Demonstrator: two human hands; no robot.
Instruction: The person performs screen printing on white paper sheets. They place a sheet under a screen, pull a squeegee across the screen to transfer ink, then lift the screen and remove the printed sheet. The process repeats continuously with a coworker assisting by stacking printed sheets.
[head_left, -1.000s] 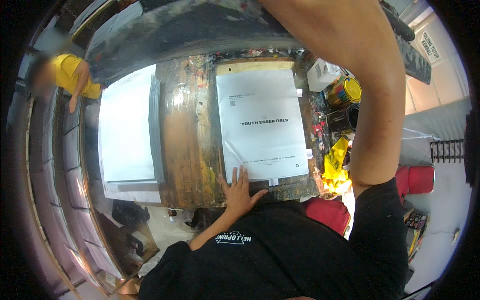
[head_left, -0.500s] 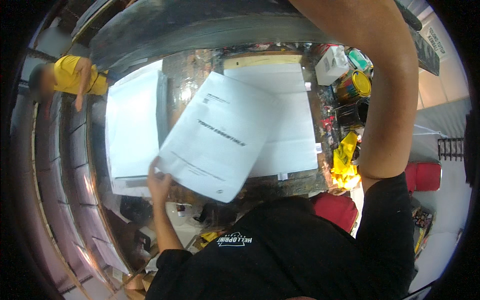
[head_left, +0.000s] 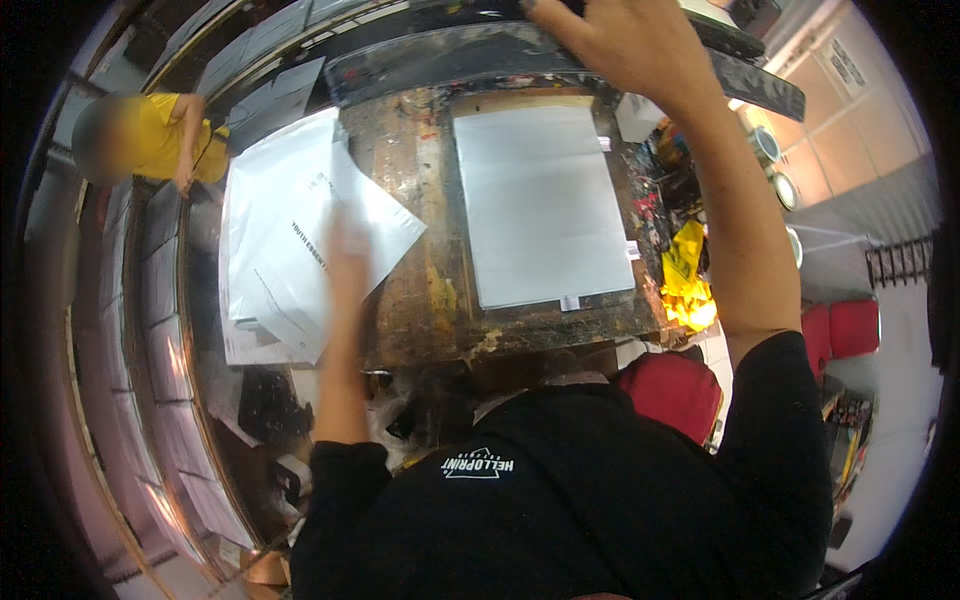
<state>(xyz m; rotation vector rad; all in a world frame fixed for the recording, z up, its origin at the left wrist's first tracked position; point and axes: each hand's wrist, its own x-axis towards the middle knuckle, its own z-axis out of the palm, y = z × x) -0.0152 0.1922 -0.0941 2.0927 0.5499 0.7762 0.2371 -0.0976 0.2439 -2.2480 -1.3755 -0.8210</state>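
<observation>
The left hand is blurred over a white printed sheet, which lies tilted on the pile of sheets left of the stained surface; I cannot tell if its fingers hold the sheet. The right hand grips the raised dark frame, so the blank sheet below is uncovered, with free room on every edge.

Paper, stained wood and dark frame

The printed sheet is thin matt white paper; right of it the bench shows rough, paint-stained wood. On the bench a smooth, matt grey-white panel lies; above it the raised frame looks dark and ink-smeared. A crumpled yellow cloth lies right of the panel.
</observation>
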